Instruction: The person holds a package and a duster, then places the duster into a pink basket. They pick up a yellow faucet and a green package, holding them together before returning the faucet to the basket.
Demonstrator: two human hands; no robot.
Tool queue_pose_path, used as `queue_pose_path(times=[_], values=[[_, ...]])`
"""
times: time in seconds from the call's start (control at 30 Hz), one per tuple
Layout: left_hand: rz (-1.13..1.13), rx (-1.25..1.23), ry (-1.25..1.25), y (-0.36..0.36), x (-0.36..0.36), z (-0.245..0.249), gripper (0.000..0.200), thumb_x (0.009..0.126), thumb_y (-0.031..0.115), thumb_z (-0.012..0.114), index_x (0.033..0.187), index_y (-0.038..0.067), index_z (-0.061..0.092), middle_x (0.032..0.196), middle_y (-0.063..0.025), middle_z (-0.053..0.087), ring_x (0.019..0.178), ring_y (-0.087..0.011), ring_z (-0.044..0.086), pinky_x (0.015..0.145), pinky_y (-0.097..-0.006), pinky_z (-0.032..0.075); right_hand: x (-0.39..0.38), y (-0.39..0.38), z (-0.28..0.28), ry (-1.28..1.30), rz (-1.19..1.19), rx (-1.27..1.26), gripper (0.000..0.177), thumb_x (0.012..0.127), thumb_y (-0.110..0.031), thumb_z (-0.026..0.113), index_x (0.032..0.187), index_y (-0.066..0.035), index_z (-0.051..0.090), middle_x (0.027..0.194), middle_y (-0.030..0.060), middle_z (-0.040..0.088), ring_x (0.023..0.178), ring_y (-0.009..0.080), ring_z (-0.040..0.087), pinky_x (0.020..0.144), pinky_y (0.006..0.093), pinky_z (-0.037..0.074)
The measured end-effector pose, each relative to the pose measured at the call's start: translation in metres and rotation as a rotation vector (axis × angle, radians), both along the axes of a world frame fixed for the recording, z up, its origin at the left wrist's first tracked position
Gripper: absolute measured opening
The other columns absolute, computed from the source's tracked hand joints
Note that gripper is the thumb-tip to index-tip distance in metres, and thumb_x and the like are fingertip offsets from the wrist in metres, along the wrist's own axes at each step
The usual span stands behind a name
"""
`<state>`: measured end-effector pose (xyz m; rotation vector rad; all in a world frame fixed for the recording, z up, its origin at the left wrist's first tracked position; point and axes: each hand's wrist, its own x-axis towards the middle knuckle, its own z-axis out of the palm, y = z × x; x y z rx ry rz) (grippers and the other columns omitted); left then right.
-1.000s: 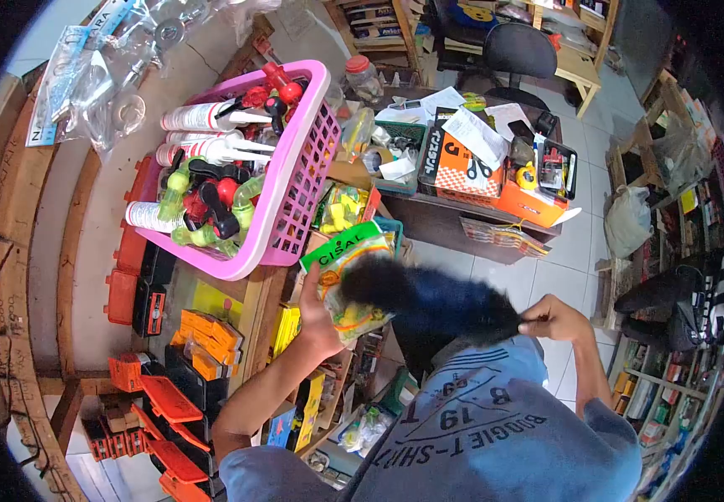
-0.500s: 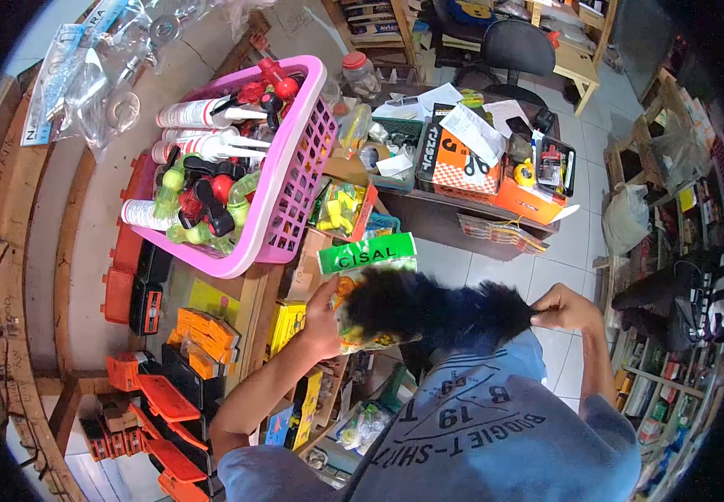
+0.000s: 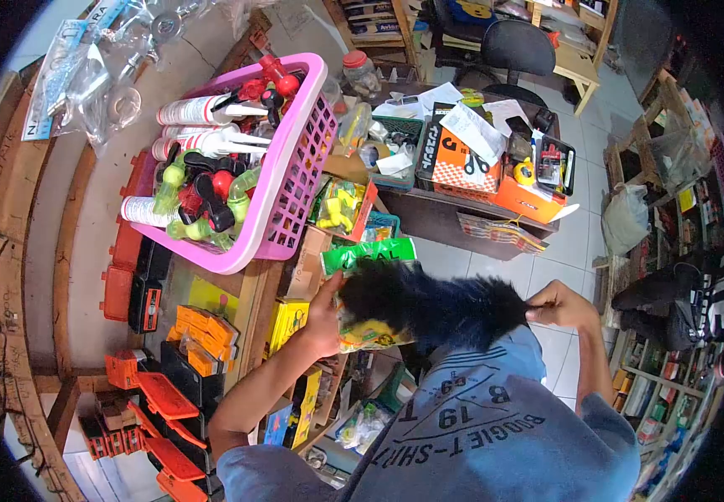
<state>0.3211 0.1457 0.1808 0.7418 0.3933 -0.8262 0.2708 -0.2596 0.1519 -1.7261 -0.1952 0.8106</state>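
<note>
My left hand (image 3: 323,318) is closed on the left edge of a plastic packet (image 3: 379,333) with a green header and yellow-orange contents. A black, fluffy duster (image 3: 454,303), like a feather duster, lies across the front of the packet and hides much of it, including most of the header's lettering. My right hand (image 3: 564,306) is closed at the duster's right end, with the thumb and fingers pinched together. The handle does not show. Behind the duster is the blue printed T-shirt (image 3: 496,418) on my chest.
A pink basket (image 3: 249,243) of white tubes and spray bottles stands at upper left. Beyond the packet is a desk (image 3: 437,213) with boxes and papers. Orange and black cases (image 3: 169,393) are stacked at lower left. Stocked shelves (image 3: 663,381) line the right side.
The duster has shifted slightly upward over the packet's header, now covering more of the lettering. My left hand and the packet have moved only a little.
</note>
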Motion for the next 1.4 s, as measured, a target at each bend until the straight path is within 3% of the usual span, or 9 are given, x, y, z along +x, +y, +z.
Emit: queue_pose_path(times=[0.13,0.37,0.63,0.8,0.9,1.03,1.07,1.2,1.4], values=[[0.017,0.229,0.128,-0.003,0.001,0.002,0.067,0.089,0.062,0.03,0.133,0.013,0.048,0.13,-0.0135,0.053,0.116,-0.0346,0.052,0.1,-0.05,0.039,0.001,0.002,0.002,0.001,0.008,-0.015,0.034,0.088,-0.012,0.059,0.061,0.0,0.043,0.056,-0.0052,0.028,0.055,0.0058,0.028,0.048,0.0271,0.026],[-0.112,0.133,-0.01,0.008,-0.003,-0.014,0.078,0.087,0.069,0.025,0.136,0.011,0.043,0.131,-0.0167,0.05,0.118,-0.0349,0.05,0.102,-0.05,0.036,0.004,0.007,0.005,-0.017,-0.022,-0.037,0.034,0.088,-0.012,0.06,0.061,0.0,0.044,0.056,-0.0055,0.033,0.056,0.0057,0.029,0.049,0.0265,0.027],[-0.243,0.34,-0.098,-0.002,-0.012,-0.011,0.081,0.086,0.071,0.024,0.137,0.011,0.041,0.135,-0.0156,0.047,0.121,-0.0356,0.048,0.105,-0.0475,0.033,0.008,0.009,0.002,-0.064,0.011,-0.006,0.025,0.088,-0.011,0.06,0.069,0.004,0.055,0.057,-0.0053,0.038,0.056,0.005,0.032,0.049,0.0257,0.029],[-0.264,0.331,0.167,0.009,-0.007,-0.023,0.077,0.09,0.067,0.02,0.137,0.011,0.041,0.134,-0.0145,0.049,0.119,-0.0349,0.05,0.103,-0.0458,0.036,0.013,0.019,0.015,-0.088,0.079,0.029,0.016,0.088,-0.009,0.061,0.082,0.005,0.064,0.058,-0.0067,0.04,0.057,0.004,0.033,0.049,0.0248,0.03],[-0.306,0.347,0.042,0.006,-0.009,-0.017,0.077,0.09,0.068,0.021,0.138,0.011,0.039,0.136,-0.0157,0.046,0.123,-0.0335,0.047,0.105,-0.0453,0.034,0.013,0.02,0.004,-0.03,-0.052,0.041,0.022,0.088,-0.012,0.063,0.073,0.005,0.059,0.058,-0.0071,0.034,0.055,0.005,0.027,0.046,0.0258,0.025],[-0.155,0.322,0.025,0.008,-0.013,-0.024,0.076,0.091,0.066,0.02,0.139,0.01,0.038,0.14,-0.0158,0.042,0.123,-0.0341,0.047,0.105,-0.0463,0.034,0.012,0.019,0.008,-0.03,0.052,0.042,0.017,0.087,-0.01,0.064,0.079,0.005,0.064,0.058,-0.0069,0.037,0.056,0.0045,0.029,0.046,0.0251,0.027],[-0.17,0.294,0.093,0.009,-0.011,-0.025,0.074,0.091,0.065,0.021,0.138,0.01,0.039,0.139,-0.015,0.043,0.122,-0.0338,0.048,0.104,-0.0464,0.036,0.012,0.021,0.005,-0.086,0.009,0.039,0.023,0.087,-0.01,0.063,0.067,0.003,0.058,0.056,-0.0077,0.034,0.055,0.0037,0.029,0.046,0.0246,0.026],[-0.107,0.143,-0.017,0.015,-0.006,-0.034,0.062,0.092,0.054,0.041,0.134,0.008,0.043,0.129,-0.0144,0.052,0.115,-0.0296,0.054,0.098,-0.0435,0.042,0.02,0.011,-0.026,-0.13,-0.264,-0.061,0.024,0.089,-0.018,0.062,0.077,0.003,0.059,0.056,-0.0073,0.042,0.055,0.0033,0.035,0.048,0.0226,0.029],[-0.094,0.199,-0.052,0.007,0.0,-0.023,0.057,0.089,0.046,0.037,0.131,0.009,0.047,0.127,-0.0136,0.054,0.113,-0.0327,0.055,0.098,-0.0476,0.041,0.009,0.083,-0.025,-0.183,-0.537,0.243,0.035,0.084,-0.035,0.068,0.096,-0.002,0.064,0.074,-0.0021,0.057,0.063,0.0062,0.047,0.054,0.0237,0.039]])
